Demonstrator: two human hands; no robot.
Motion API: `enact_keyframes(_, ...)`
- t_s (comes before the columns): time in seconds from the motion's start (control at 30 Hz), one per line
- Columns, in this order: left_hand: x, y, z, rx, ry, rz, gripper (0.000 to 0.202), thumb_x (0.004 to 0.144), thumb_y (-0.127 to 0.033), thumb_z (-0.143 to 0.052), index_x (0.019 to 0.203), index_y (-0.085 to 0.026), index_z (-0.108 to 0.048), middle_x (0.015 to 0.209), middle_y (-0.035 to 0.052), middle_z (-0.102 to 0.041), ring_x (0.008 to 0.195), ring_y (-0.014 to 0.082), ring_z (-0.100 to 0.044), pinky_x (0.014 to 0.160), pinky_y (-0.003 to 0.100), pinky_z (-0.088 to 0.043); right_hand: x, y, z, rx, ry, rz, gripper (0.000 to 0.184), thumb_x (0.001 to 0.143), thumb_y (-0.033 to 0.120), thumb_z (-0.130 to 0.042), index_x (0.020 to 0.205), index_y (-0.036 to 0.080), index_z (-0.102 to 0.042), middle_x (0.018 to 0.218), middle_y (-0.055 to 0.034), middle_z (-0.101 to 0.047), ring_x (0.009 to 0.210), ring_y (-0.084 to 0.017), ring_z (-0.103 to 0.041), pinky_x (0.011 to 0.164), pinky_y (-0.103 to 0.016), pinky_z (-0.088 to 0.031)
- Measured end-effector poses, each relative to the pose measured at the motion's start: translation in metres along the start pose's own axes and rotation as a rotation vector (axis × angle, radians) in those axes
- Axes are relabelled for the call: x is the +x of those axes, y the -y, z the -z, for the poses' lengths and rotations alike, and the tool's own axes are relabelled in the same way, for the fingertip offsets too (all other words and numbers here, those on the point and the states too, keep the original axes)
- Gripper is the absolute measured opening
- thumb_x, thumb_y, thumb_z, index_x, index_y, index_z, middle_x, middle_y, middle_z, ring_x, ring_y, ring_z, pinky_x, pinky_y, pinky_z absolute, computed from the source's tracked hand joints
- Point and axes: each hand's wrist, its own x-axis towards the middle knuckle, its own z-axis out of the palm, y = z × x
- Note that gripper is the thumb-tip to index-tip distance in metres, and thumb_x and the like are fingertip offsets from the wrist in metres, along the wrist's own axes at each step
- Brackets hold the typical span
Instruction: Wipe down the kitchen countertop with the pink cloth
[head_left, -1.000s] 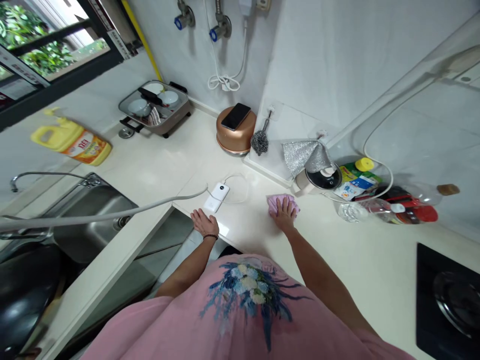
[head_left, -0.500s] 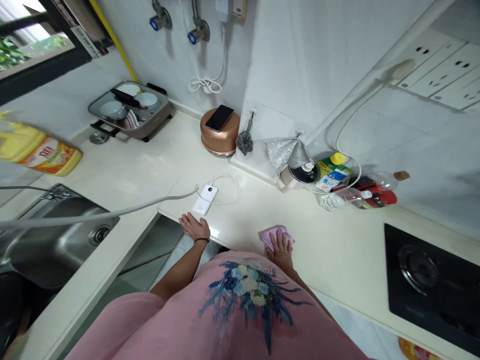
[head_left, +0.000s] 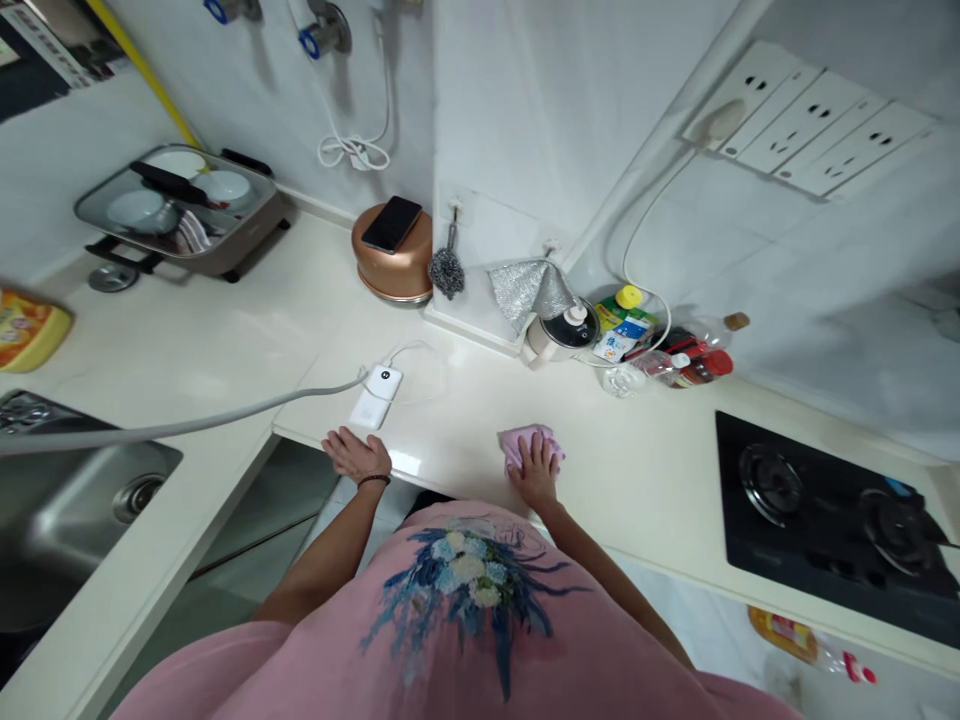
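My right hand point(head_left: 534, 470) lies flat, fingers spread, on a pink cloth point(head_left: 525, 441) pressed to the cream countertop point(head_left: 645, 480) near its front edge. My left hand point(head_left: 355, 455) rests palm down on the counter's edge, fingers stretched out, holding nothing. Just beyond it lie a white power bank point(head_left: 382, 381) and a white slab point(head_left: 367, 410) with a thin cable.
A copper pot point(head_left: 390, 268) with a phone point(head_left: 391, 223) on it stands at the back. A small cooker point(head_left: 564, 330), packets and bottles point(head_left: 675, 360) crowd the wall. A black gas hob point(head_left: 825, 510) is at right, a steel sink point(head_left: 82, 500) at left, a dish tray point(head_left: 180, 210) far left.
The right hand has drawn the pink cloth back toward the counter's front edge. The view has swung right, bringing the hob and wall sockets in. The left hand stays put.
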Motion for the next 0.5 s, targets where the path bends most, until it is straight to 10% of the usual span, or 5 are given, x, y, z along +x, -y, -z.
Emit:
enact_keyframes(0.27, -0.001, -0.001, -0.006, 0.007, -0.056, -0.002, 0.072, 0.096, -0.035, -0.049, 0.163, -0.014, -0.037, 0.168, 0.0251, -0.035, 0.161, 0.0408, -0.021, 0.119, 0.066, -0.034, -0.001, -0.062, 0.010, 0.176, -0.080, 0.043, 0.075, 0.094, 0.059, -0.054, 0.160, 0.026, -0.043, 0.172, -0.0114, -0.035, 0.160, -0.034, -0.025, 0.127, -0.058, -0.026)
enact_keyframes(0.4, 0.000, -0.001, -0.006, -0.001, -0.084, -0.016, 0.071, 0.095, -0.034, -0.051, 0.161, -0.014, -0.038, 0.167, 0.0247, -0.036, 0.160, 0.0402, -0.022, 0.119, 0.066, -0.033, 0.048, -0.113, 0.046, 0.659, -0.299, -0.326, 0.087, 0.077, 0.067, -0.071, 0.142, 0.010, -0.059, 0.146, -0.0241, -0.062, 0.137, -0.038, -0.055, 0.120, -0.055, -0.041)
enact_keyframes(0.5, 0.001, -0.003, -0.005, -0.013, -0.081, -0.021, 0.069, 0.094, -0.034, -0.054, 0.158, -0.013, -0.042, 0.165, 0.0264, -0.039, 0.158, 0.0416, -0.024, 0.118, 0.067, -0.033, 0.086, -0.158, 0.080, 0.825, -0.454, -0.600, 0.108, 0.072, 0.068, -0.074, 0.152, 0.003, -0.044, 0.151, -0.0283, -0.054, 0.139, -0.039, -0.053, 0.121, -0.054, -0.041)
